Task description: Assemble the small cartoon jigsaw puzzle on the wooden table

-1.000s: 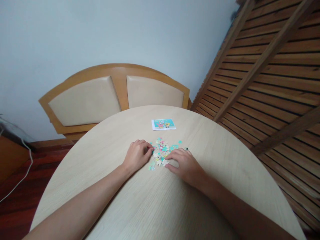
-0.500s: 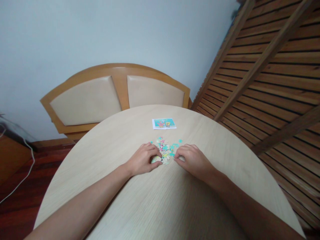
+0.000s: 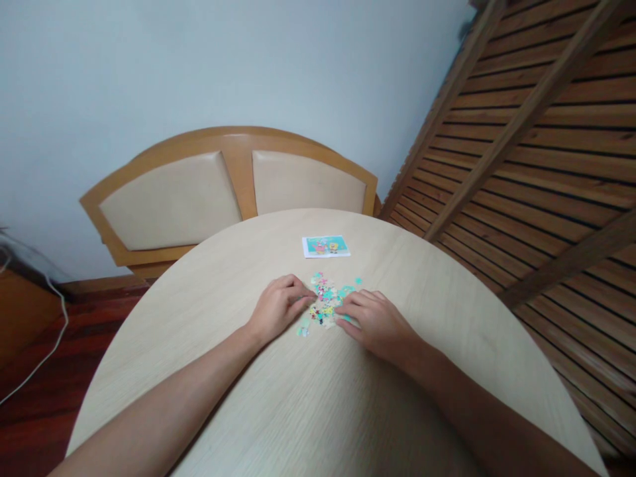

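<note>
Head view: the left hand point(image 3: 279, 306) and right hand point(image 3: 376, 321) curl at opposite sides of a loose pile of small coloured puzzle pieces point(image 3: 325, 297) on the round desk point(image 3: 298, 411); whether either grasps a piece, I cannot tell. Beyond the pile lies a picture card point(image 3: 326, 246), then a padded wooden backrest point(image 3: 237, 169) before the pale wall point(image 3: 223, 59).
</note>
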